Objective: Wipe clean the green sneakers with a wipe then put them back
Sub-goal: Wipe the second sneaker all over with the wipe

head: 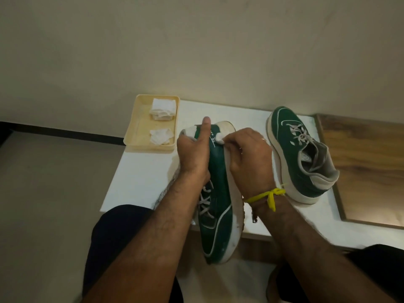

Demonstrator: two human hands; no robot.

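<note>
Head view shows the left hand gripping a green sneaker tilted on edge, thumb straight, the right hand pinching a mostly hidden wipe against its heel, above a white table holding the second sneaker and tray.

White table sitting against the wall, carrying a cream tray at its far left corner and one green sneaker lying at right.
</note>
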